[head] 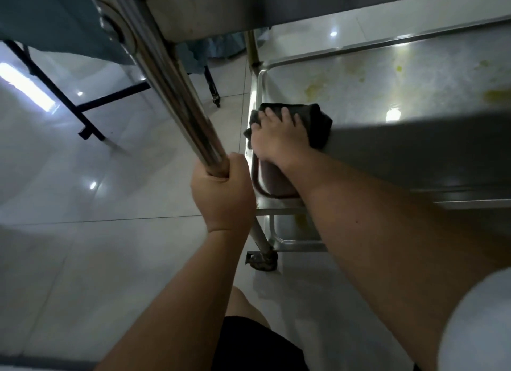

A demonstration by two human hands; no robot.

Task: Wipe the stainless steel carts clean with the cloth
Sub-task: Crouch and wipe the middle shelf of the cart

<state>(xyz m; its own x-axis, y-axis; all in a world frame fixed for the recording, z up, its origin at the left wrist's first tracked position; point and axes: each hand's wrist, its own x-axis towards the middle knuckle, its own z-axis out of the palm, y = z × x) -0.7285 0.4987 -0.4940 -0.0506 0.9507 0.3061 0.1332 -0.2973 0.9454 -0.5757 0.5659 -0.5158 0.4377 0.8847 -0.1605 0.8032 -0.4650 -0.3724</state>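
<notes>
At about 9 o'clock, well apart from the work, a dark-framed table [83, 113] draped in a blue cloth [63, 19] stands on the glossy tiled floor [83, 204]; it plays no part here.

Moving right, a shiny upright post [177, 94] of the stainless steel cart runs diagonally from 11 o'clock down to the centre. The left hand [221, 193] has its grip clenched round that post, fingers and thumb wrapped fully about the tube. That hold most likely steadies the cart, since a caster wheel [262, 262] shows at the foot of the leg below, and a rolling cart would shift under a wiping push.

Just right of centre, the right hand [276, 138] lies flat, fingers spread, on a dark folded cloth [318, 121], pressing it onto the middle shelf [387, 74] at the shelf's left corner, close against the raised rim. The grip here is released rather than curled: flat fingers spread pressure across the cloth. The forearm reaches in beneath the upper shelf [221, 5], which explains the low, crouched viewpoint and the bare knee [243, 301] at 6 o'clock.

Farther right, towards 2 o'clock, yellowish stains [315, 89] dot the shelf, so this level looks only partly done. A lower shelf [293, 238] shows under the forearm, with a yellowish mark of its own.
</notes>
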